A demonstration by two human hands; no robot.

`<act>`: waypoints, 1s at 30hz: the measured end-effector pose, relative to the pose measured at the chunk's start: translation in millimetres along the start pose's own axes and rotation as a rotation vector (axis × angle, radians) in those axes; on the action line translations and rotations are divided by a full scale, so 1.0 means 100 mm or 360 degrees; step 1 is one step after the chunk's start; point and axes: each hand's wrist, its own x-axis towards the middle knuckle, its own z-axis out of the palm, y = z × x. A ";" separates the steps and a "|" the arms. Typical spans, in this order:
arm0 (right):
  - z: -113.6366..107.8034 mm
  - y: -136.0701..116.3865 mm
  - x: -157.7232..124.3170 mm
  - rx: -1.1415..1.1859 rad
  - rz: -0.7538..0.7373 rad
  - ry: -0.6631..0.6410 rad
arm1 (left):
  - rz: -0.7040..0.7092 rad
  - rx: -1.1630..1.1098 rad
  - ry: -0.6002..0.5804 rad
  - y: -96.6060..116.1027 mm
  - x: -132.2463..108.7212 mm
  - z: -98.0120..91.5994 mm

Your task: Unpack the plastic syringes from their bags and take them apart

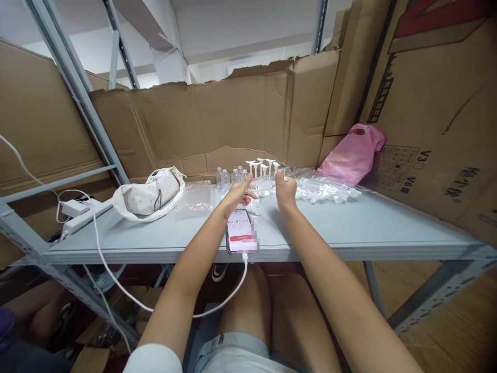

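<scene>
Standing just beyond the gap between the hands, white T-shaped plastic pieces with slim stems (pixel 263 168) run upright in their long axis — the right hand (pixel 286 190) looks the nearer. Its fingers are folded in; what they pinch, I cannot tell. The left hand (pixel 237 196) has its thumb spread from loosely curled fingers — clear ribbed plastic bottles (pixel 225 180) stand upright just beyond it.

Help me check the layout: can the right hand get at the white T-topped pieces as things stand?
Probably yes: the white T-topped pieces stand just beyond the right hand, nothing tall between, though it is curled and may hold something.
</scene>
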 end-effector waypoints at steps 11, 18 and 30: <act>-0.01 0.00 0.03 0.0009 0.0130 0.0052 | 0.0252 0.0116 -0.0066 0.01 -0.02 0.00; -0.02 -0.05 -0.03 -0.0079 -0.0039 0.0038 | 0.0015 0.0183 -0.0051 0.02 -0.02 -0.01; 0.03 -0.02 -0.03 -0.0203 0.0203 -0.0121 | 0.1340 0.1942 0.0369 -0.07 -0.10 0.06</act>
